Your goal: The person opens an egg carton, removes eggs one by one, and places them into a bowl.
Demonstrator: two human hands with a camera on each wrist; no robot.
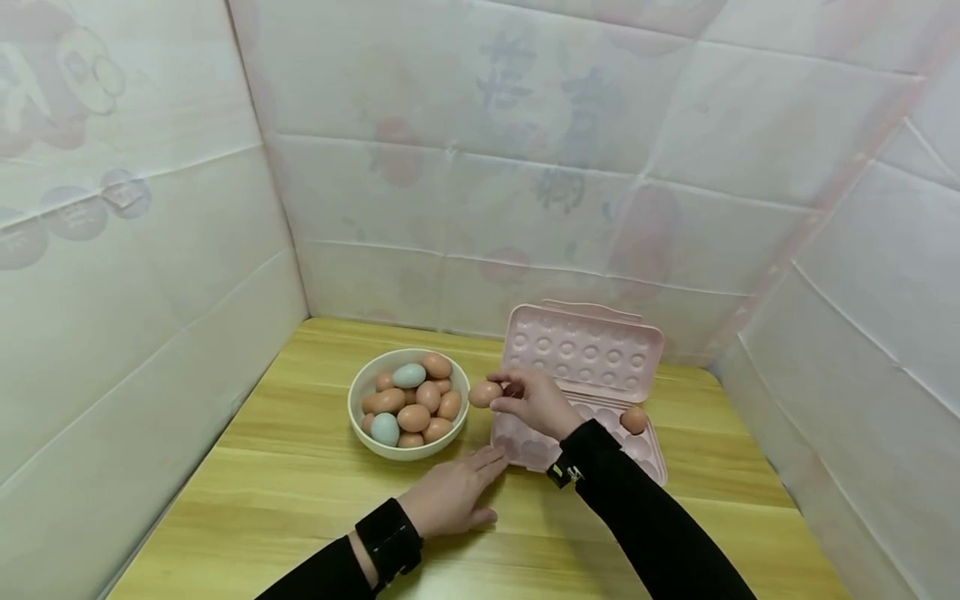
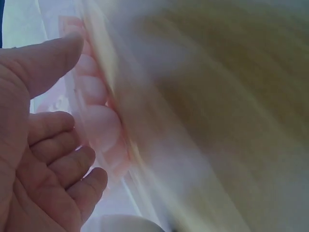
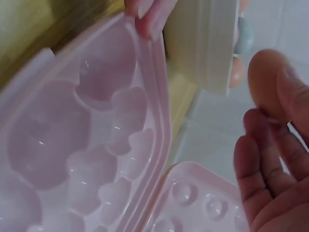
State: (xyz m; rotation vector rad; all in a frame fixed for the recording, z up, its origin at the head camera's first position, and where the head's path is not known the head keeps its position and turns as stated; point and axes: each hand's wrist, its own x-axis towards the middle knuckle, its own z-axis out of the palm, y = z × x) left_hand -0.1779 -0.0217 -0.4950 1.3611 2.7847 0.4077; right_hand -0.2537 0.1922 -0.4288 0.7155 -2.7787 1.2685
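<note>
My right hand (image 1: 536,404) pinches a brown egg (image 1: 484,394) between thumb and fingertips, raised over the left end of an open pink egg carton (image 1: 498,433). In the right wrist view the held egg (image 3: 265,84) is clear of the carton's hollows. My left hand (image 1: 453,493) lies low by the table, its fingers extended to the carton's near left corner; the right wrist view shows its fingertips (image 3: 154,21) on the rim. One brown egg (image 1: 633,420) sits in a hollow at the carton's right side. My right hand and forearm cover part of the hollows.
A cream bowl (image 1: 405,454) left of the carton holds several brown eggs and two pale blue-green eggs (image 1: 408,376). The dimpled carton lid (image 1: 585,346) leans back toward the rear wall. Sheeted walls (image 1: 525,208) border the wooden table (image 1: 285,467) on three sides.
</note>
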